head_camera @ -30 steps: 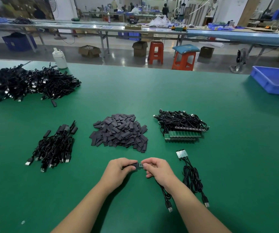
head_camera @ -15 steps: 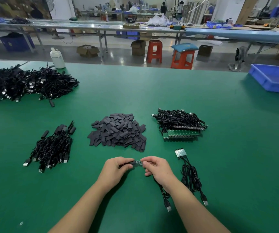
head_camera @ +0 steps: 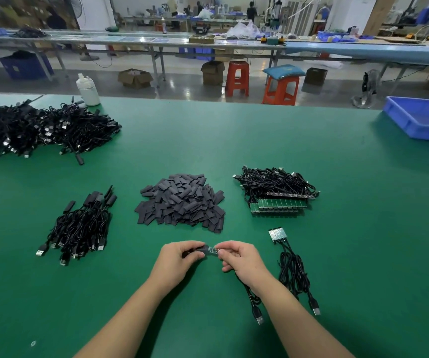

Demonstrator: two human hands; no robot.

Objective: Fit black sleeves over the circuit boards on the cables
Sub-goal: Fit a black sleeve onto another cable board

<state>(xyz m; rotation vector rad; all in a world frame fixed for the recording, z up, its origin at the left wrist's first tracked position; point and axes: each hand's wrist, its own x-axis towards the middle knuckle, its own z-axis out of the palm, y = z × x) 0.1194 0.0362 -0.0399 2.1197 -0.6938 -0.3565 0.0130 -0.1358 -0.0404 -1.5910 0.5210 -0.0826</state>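
Just in front of the pile of loose black sleeves (head_camera: 181, 202), low above the green table (head_camera: 311, 164), the two hands meet. The left hand (head_camera: 176, 257) pinches one black sleeve (head_camera: 200, 250) between thumb and fingers, and the right hand (head_camera: 239, 257) pinches the small green circuit board (head_camera: 213, 249) at its cable end; the board's cable (head_camera: 253, 298) hangs down under the right wrist to a USB plug on the table. The free end of the board seems to touch the mouth of the sleeve, but how deep it sits inside I cannot tell.

I judge the sleeve very light, soft and easy to flatten, so it is better held by its edges to keep the mouth open. The board is stiff and thin, probably a little fragile at the solder joints, so the hold belongs near the cable, on the side edges.

More bare boards on cables (head_camera: 278, 235) wait just to the right, and finished cables (head_camera: 79, 228) lie at the left
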